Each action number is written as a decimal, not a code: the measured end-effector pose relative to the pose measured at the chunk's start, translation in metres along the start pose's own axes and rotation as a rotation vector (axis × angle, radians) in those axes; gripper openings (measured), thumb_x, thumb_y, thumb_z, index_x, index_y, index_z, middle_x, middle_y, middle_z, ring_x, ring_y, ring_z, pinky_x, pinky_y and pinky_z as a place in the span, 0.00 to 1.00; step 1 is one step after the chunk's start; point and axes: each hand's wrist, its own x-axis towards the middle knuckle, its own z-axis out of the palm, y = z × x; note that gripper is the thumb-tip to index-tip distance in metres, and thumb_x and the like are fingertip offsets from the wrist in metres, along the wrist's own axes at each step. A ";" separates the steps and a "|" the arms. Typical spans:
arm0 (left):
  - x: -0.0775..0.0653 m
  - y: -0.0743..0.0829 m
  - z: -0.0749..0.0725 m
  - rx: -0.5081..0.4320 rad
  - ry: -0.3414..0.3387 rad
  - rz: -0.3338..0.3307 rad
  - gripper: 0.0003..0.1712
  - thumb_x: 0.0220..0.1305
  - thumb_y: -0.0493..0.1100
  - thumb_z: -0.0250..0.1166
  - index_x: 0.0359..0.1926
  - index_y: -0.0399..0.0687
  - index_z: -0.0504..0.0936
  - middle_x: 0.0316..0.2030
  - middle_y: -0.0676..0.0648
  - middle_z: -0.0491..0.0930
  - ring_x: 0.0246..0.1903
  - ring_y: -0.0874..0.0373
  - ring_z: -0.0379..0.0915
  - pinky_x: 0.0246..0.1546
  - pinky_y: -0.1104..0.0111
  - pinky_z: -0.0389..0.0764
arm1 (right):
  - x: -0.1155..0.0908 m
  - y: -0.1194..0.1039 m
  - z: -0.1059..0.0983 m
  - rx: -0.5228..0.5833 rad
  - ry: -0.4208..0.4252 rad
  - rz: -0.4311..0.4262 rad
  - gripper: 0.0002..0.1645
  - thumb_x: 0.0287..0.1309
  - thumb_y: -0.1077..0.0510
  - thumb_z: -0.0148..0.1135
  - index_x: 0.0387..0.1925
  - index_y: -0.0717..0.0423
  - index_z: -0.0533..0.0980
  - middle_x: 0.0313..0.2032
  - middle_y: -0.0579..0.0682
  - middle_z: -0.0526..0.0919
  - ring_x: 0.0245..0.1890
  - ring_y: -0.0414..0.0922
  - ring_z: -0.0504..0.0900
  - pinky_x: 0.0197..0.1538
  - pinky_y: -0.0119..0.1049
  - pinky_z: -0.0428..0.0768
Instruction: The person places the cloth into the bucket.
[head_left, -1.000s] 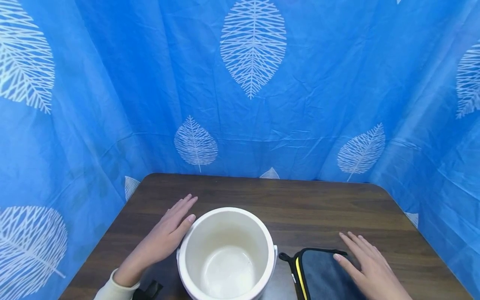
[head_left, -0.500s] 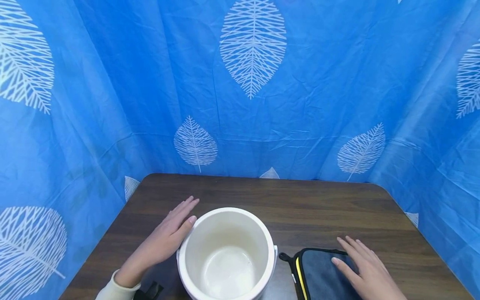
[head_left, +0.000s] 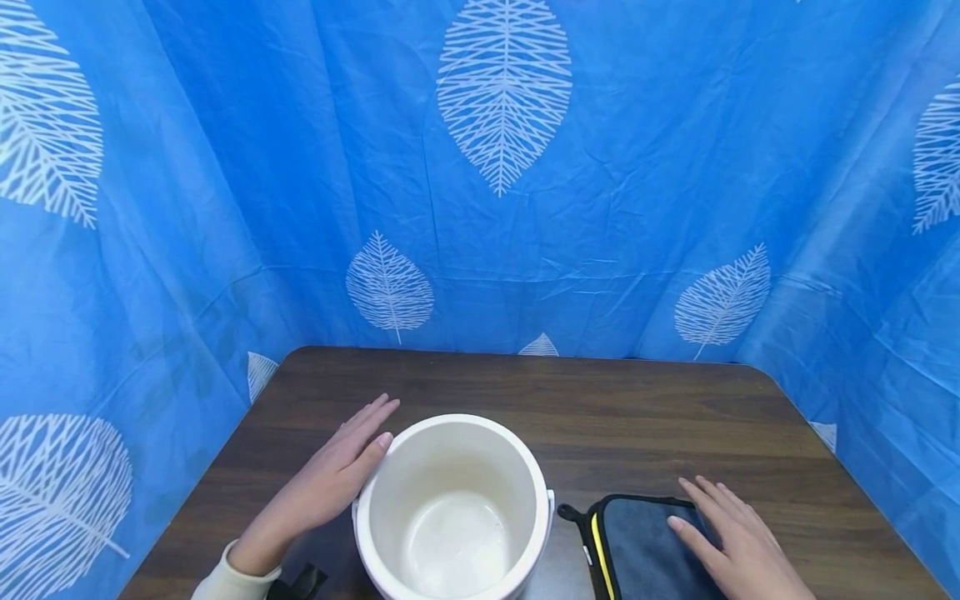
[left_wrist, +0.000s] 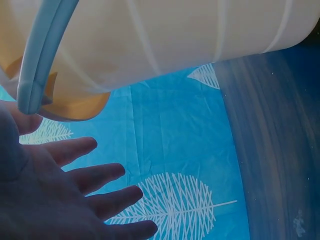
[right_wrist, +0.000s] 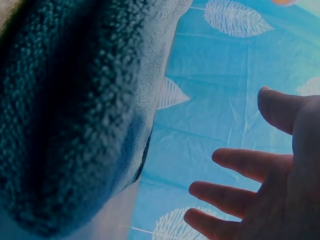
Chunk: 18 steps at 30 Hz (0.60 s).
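A cream-white bucket (head_left: 457,542) stands upright on the table, its inside bare. Beside its left rim is my left hand (head_left: 322,487), fingers straight and spread, thumb at the rim; whether it touches I cannot tell. In the left wrist view the bucket's pale handle (left_wrist: 42,60) hangs by the thumb of that hand (left_wrist: 65,185). A dark grey zipped case (head_left: 648,546) with yellow trim lies to the right of the bucket. My right hand (head_left: 738,542) is over the case's right side, fingers extended, holding nothing. Dark fuzzy fabric (right_wrist: 75,115) fills the left of the right wrist view.
The dark wooden table (head_left: 600,417) has rounded far corners. A blue curtain (head_left: 615,167) with white leaf prints surrounds its back and sides. A black strap (head_left: 300,579) shows at the left wrist. A wrist loop (head_left: 572,514) sticks out from the case towards the bucket.
My right hand has shifted slightly nearer to me over the case. The left hand has moved very little towards the bucket. Bucket and case stay in place.
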 end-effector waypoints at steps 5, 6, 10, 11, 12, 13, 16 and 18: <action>0.000 0.001 0.000 -0.007 -0.005 -0.013 0.34 0.81 0.58 0.46 0.78 0.47 0.62 0.78 0.39 0.52 0.77 0.36 0.41 0.67 0.30 0.45 | 0.001 0.001 0.002 -0.025 -0.011 0.008 0.49 0.71 0.31 0.51 0.72 0.69 0.64 0.67 0.79 0.62 0.67 0.80 0.55 0.63 0.75 0.55; 0.000 0.001 0.001 -0.007 -0.007 -0.014 0.34 0.81 0.59 0.45 0.78 0.47 0.62 0.78 0.39 0.52 0.76 0.35 0.42 0.67 0.30 0.46 | 0.001 0.001 0.002 -0.031 -0.012 0.008 0.49 0.71 0.31 0.51 0.72 0.68 0.64 0.67 0.79 0.63 0.67 0.80 0.55 0.63 0.75 0.56; 0.000 0.000 0.002 -0.011 -0.015 -0.020 0.34 0.81 0.59 0.45 0.78 0.47 0.62 0.78 0.39 0.51 0.76 0.35 0.42 0.66 0.30 0.46 | 0.002 0.002 0.005 -0.056 -0.013 -0.001 0.45 0.73 0.34 0.51 0.71 0.67 0.66 0.66 0.78 0.65 0.66 0.80 0.58 0.62 0.76 0.58; 0.000 0.000 0.002 -0.010 -0.015 -0.020 0.34 0.81 0.59 0.45 0.78 0.47 0.62 0.78 0.38 0.51 0.76 0.35 0.42 0.66 0.30 0.46 | 0.002 0.002 0.005 -0.062 -0.009 -0.006 0.44 0.73 0.34 0.51 0.71 0.67 0.66 0.66 0.78 0.65 0.65 0.80 0.59 0.62 0.76 0.58; 0.000 0.001 0.002 -0.010 -0.015 -0.020 0.34 0.81 0.59 0.45 0.78 0.47 0.62 0.78 0.38 0.51 0.76 0.35 0.42 0.66 0.30 0.46 | 0.002 0.002 0.006 -0.066 -0.006 -0.010 0.44 0.73 0.35 0.52 0.70 0.67 0.67 0.66 0.78 0.65 0.66 0.80 0.59 0.62 0.76 0.58; 0.000 0.001 0.002 -0.010 -0.014 -0.020 0.34 0.81 0.59 0.45 0.78 0.47 0.62 0.78 0.38 0.51 0.76 0.35 0.42 0.67 0.30 0.46 | 0.002 0.002 0.006 -0.073 -0.006 -0.012 0.44 0.73 0.35 0.51 0.70 0.67 0.67 0.66 0.78 0.66 0.65 0.80 0.59 0.61 0.76 0.58; 0.000 0.001 0.003 -0.012 -0.014 -0.019 0.34 0.81 0.58 0.45 0.77 0.46 0.62 0.78 0.38 0.51 0.76 0.35 0.42 0.67 0.30 0.46 | 0.002 0.003 0.008 -0.089 -0.003 -0.020 0.44 0.72 0.34 0.53 0.69 0.67 0.68 0.65 0.78 0.66 0.65 0.80 0.60 0.61 0.76 0.59; 0.000 0.001 0.003 -0.015 -0.018 -0.017 0.34 0.81 0.58 0.46 0.77 0.46 0.62 0.78 0.38 0.52 0.76 0.35 0.42 0.67 0.31 0.47 | 0.002 0.004 0.009 -0.094 -0.004 -0.025 0.44 0.71 0.34 0.54 0.69 0.66 0.69 0.65 0.78 0.67 0.65 0.80 0.60 0.60 0.76 0.60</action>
